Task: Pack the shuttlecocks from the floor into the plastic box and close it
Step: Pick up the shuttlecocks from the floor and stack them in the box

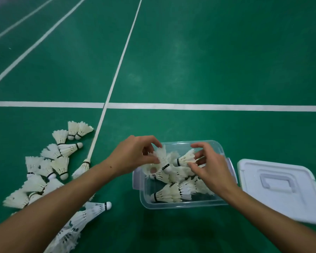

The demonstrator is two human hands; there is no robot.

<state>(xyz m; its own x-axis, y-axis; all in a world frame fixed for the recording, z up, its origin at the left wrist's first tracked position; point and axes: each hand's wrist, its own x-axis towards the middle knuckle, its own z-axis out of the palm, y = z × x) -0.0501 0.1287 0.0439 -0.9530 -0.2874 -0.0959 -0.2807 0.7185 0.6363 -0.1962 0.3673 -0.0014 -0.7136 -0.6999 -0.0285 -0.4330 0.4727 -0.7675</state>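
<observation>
Head view looks down on a green court floor point(190, 70) with a clear plastic box point(182, 204) as the landmark for everything else. Both hands are over the box. My reading is that the left hand point(133, 155), at the box's far left corner, pinches the feather skirt of one shuttlecock point(162, 157) between thumb and curled fingers, cork pointing down into the box. The right hand point(208, 165), over the box's right side, has its fingers curled round the skirt of a second shuttlecock point(185, 158) lying on its side, cork toward the box's middle. Below them a layer of packed shuttlecocks point(173, 193) already lies in the box, some nested one into another. Left of the box, well apart, a loose pile of shuttlecocks point(46, 167) waits on the floor, and nearer the person on that same side lies a long nested stack point(80, 221). The white lid point(281, 189) lies flat on the floor just right of the box, handle side up.

The step in hand looks like setting these two down among the rest. It would go best with the corks turned the same way as the row beneath and each skirt slid over a neighbour's cork, held lightly so the feathers do not crush. Keeping the layer low and level matters, since much of the floor pile is unpacked and the lid must seat flat on the rim.
</observation>
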